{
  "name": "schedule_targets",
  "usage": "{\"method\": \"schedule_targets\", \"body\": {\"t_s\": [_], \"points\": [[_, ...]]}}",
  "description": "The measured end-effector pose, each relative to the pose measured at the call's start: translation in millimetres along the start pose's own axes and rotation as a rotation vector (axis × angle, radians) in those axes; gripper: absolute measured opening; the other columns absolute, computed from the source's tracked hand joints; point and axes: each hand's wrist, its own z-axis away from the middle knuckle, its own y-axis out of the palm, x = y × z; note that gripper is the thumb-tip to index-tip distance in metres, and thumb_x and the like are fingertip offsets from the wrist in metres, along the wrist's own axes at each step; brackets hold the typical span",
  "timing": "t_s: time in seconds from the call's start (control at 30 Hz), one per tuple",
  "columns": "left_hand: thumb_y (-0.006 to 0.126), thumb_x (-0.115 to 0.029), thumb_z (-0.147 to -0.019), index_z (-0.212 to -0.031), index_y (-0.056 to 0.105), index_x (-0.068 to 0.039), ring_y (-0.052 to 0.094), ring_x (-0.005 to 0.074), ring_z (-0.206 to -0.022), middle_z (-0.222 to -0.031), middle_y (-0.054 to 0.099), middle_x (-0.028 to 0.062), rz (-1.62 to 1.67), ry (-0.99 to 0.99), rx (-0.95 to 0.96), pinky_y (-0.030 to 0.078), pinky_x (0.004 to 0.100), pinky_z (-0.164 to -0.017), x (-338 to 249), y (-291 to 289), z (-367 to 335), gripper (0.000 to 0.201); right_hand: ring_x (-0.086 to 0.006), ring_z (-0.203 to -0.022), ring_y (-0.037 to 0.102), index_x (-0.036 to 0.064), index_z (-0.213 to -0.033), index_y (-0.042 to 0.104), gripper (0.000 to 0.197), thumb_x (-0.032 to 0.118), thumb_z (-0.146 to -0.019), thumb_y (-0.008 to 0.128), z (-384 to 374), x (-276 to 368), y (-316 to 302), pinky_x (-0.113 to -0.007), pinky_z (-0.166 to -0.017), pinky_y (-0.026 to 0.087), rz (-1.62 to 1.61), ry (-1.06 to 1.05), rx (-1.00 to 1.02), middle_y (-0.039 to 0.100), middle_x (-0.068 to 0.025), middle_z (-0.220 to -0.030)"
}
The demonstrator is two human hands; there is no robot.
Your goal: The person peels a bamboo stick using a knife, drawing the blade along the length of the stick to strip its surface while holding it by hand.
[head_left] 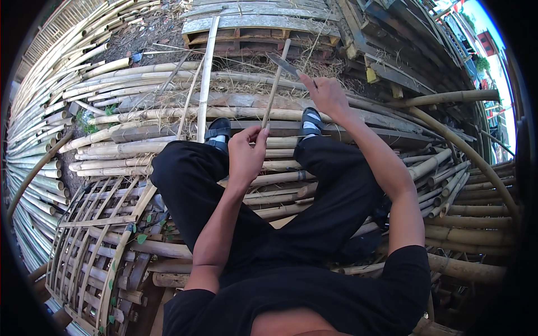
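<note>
My left hand (pixel 247 150) is closed round the lower end of a thin bamboo stick (pixel 274 92), between my knees. The stick slants up and away, its far end leaning slightly right. In my right hand (pixel 327 99), closed round a handle that the fingers hide, is a knife (pixel 284 65). Its blade points to the upper left and crosses the upper part of the stick; whether it touches the stick I cannot tell. A flat, pale bamboo strip (pixel 207 78) stands to the left of the stick.
Bamboo poles (pixel 123 148) lie in layers under and around my sandaled feet. Wooden pallets (pixel 258 23) are stacked ahead, and more timber (pixel 403 61) is piled at the right. A woven bamboo lattice (pixel 92 246) lies at the lower left. A curved pole (pixel 471 151) arches at the right.
</note>
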Motion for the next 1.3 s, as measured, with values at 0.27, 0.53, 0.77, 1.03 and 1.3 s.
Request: {"method": "schedule_targets", "body": {"t_s": [0.27,0.53,0.77,1.03,1.3], "points": [[0.059,-0.015,-0.092,-0.094,0.066,0.005,0.044,0.0051,-0.055,-0.061,0.056,0.0013,-0.045,0.116,-0.051,0.037,0.0236,-0.052,6,11,-1,0.021,-0.0434,-0.070,0.062,-0.0023,-0.067,0.064,0.073,0.060,-0.093,0.037,-18,-11,-5,-0.051,-0.068,0.048,0.066,0.113,0.006,0.061,-0.0263,-0.068],[0.059,-0.014,-0.091,-0.098,0.066,0.005,0.063,0.0124,-0.069,-0.078,0.070,0.0127,-0.135,0.139,-0.068,0.048,0.0267,-0.064,6,10,-2,0.022,-0.0434,-0.071,0.061,-0.0037,-0.069,0.064,0.075,0.062,-0.093,0.036,-25,-22,3,-0.049,-0.067,0.047,0.082,0.120,0.019,0.059,-0.0250,-0.064],[0.060,-0.014,-0.091,-0.098,0.066,0.005,0.065,0.0138,-0.071,-0.079,0.069,0.0146,-0.190,0.097,-0.085,0.048,0.0273,-0.064,16,4,-7,0.022,-0.0433,-0.074,0.063,-0.0023,-0.071,0.066,0.076,0.062,-0.093,0.034,-6,-7,20,-0.051,-0.068,0.049,0.116,-0.049,0.134,0.062,-0.0263,-0.070],[0.060,-0.014,-0.090,-0.097,0.066,0.005,0.065,0.0141,-0.069,-0.077,0.069,0.0142,-0.191,0.101,-0.104,0.048,0.0272,-0.065,19,1,-7,0.022,-0.0424,-0.073,0.063,-0.0024,-0.071,0.066,0.075,0.063,-0.092,0.036,-6,3,18,-0.051,-0.067,0.050,0.113,-0.028,0.142,0.062,-0.0255,-0.069],[0.061,-0.014,-0.090,-0.097,0.066,0.006,0.065,0.0157,-0.068,-0.076,0.068,0.0156,-0.204,0.108,-0.137,0.049,0.0282,-0.065,12,3,-8,0.022,-0.0417,-0.073,0.063,-0.0016,-0.069,0.066,0.076,0.062,-0.093,0.033,-8,4,18,-0.051,-0.068,0.049,0.044,-0.019,0.140,0.061,-0.0244,-0.068]]}}
